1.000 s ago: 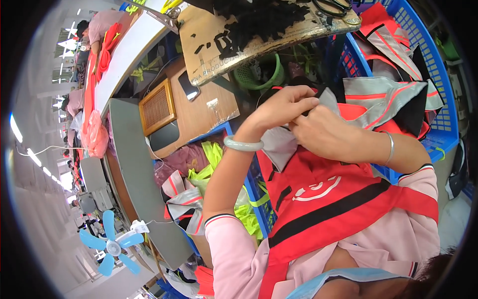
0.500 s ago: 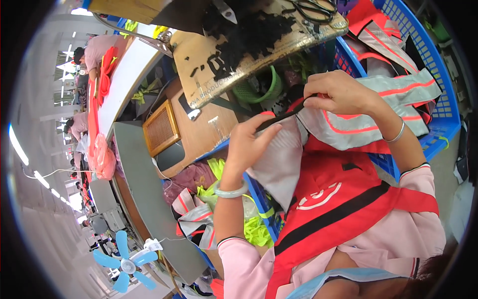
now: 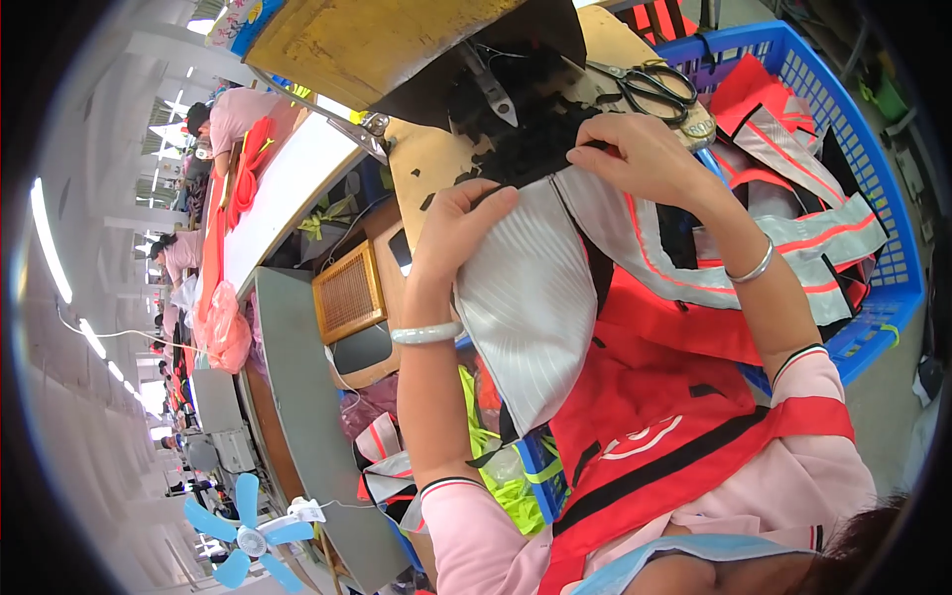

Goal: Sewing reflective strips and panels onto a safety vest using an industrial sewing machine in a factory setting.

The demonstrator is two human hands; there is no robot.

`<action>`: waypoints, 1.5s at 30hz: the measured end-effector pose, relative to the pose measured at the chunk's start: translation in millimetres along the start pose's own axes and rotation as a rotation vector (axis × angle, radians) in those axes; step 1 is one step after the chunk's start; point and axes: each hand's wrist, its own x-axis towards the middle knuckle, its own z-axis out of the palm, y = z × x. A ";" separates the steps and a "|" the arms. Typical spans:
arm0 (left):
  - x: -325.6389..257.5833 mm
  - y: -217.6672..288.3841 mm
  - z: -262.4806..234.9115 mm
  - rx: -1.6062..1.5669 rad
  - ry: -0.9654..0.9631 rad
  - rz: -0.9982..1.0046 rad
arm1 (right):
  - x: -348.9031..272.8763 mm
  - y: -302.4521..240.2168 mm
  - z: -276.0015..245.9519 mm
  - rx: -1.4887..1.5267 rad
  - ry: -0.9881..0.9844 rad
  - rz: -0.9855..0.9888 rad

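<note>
My left hand [image 3: 458,230] grips the upper left edge of a grey reflective fabric piece [image 3: 531,297] that hangs down over my red apron [image 3: 654,416]. My right hand [image 3: 640,157] pinches the top of the same garment where grey strips with orange edging [image 3: 684,268] meet a heap of small black pieces [image 3: 526,119] on the worn wooden board [image 3: 426,169]. Both wrists carry bangles. Black scissors [image 3: 654,87] lie on the board just beyond my right hand, and metal snips [image 3: 493,87] rest on the black heap.
A blue plastic crate [image 3: 873,178] on the right holds more red and grey vest pieces. To the left are a small wooden box with a woven front [image 3: 347,293], a long grey table [image 3: 297,397] and a blue fan [image 3: 248,526]. Other people work along tables far left.
Both hands have risen toward the board with the grey fabric, which is now spread wider between them. My right hand moved from the vest pile up to the black heap.
</note>
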 end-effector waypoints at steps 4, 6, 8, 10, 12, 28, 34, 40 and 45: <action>26.4 -1.0 -14.9 -0.042 -0.007 -0.040 | 26.1 16.0 9.8 0.021 -0.042 0.036; 35.3 0.0 -20.6 -0.082 -0.045 -0.100 | 35.8 19.4 12.6 0.046 -0.066 0.064; 42.4 -4.4 -24.1 -0.124 -0.046 -0.103 | 43.1 19.7 11.3 0.052 -0.104 0.104; 48.9 -5.4 -24.1 -0.166 -0.060 -0.105 | 47.0 25.0 11.7 0.053 -0.136 0.154; 53.2 -5.4 -26.1 -0.160 -0.042 -0.113 | 51.4 32.0 15.5 0.044 -0.095 0.121; 54.8 6.3 -26.6 -0.257 0.023 -0.055 | 70.5 36.9 8.3 0.095 -0.149 0.132; 58.2 1.2 -31.6 -0.264 0.014 -0.056 | 70.7 29.0 5.9 0.064 -0.161 0.141; 47.6 7.5 -53.4 -0.194 0.184 -0.092 | 69.8 41.1 -19.2 0.089 0.012 0.095; -10.4 -33.5 -64.2 -0.113 0.111 -0.054 | -16.1 40.2 -96.1 0.141 -0.096 -0.023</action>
